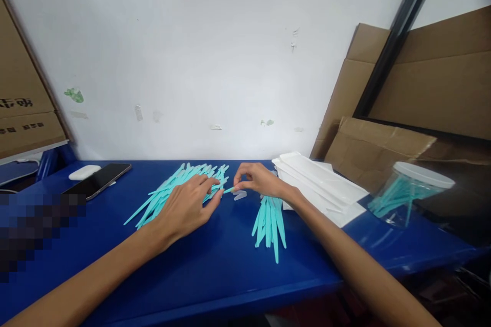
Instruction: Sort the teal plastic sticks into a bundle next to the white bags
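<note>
**Teal stick held between two hands, low over the table**

Teal and slim, the stick sits at the centre, its near end pinched by the right hand's thumb and forefinger, probably for fine control of so thin a thing. The left hand's thumb and forefinger meet its other end; whether they grip it, I cannot tell. That palm lies over the left pile at nine o'clock, which seems to keep more sticks within reach. The right pile fans out at four o'clock, narrow ends towards the person, perhaps for easy separating. White sheets lie at three o'clock; farther that way, the jar stands apart on the table, likely leaving elbow room.
</note>
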{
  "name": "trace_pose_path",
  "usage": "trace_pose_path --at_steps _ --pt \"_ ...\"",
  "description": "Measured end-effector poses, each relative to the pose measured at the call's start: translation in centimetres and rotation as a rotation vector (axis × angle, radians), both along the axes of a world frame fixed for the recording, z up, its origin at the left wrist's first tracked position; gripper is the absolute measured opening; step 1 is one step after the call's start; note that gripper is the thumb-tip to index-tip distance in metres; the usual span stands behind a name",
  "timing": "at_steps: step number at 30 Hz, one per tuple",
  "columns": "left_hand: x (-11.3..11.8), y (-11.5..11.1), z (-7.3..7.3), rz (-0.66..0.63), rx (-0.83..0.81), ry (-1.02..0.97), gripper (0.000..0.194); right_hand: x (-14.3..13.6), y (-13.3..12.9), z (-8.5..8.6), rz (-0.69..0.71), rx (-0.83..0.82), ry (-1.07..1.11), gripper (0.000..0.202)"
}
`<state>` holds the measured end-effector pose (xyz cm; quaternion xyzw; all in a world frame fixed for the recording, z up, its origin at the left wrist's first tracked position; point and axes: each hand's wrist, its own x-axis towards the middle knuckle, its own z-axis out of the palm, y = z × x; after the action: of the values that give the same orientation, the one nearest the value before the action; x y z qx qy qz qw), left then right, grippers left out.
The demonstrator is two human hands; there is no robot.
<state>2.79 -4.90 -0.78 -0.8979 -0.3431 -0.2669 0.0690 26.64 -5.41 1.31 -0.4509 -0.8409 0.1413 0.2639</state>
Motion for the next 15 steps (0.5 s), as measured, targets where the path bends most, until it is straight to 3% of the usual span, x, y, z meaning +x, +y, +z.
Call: trace_pose_path --at_steps 5,12,15 --pt "-0.1 0.5 -0.3 -0.123 0.050 0.035 0.032 -1.4 -0.8 0.4 0.026 0.005 0.025 0.027" --pt "-1.1 1.4 0.9 0.111 0.111 -0.110 0.033 0.1 -0.6 0.5 -0.094 0.048 -0.068 0.031" --pt "-1.2 1.5 1.2 0.055 0.184 -0.040 0.029 0.0 -0.6 0.2 -0.100 0.080 -0.064 0.035"
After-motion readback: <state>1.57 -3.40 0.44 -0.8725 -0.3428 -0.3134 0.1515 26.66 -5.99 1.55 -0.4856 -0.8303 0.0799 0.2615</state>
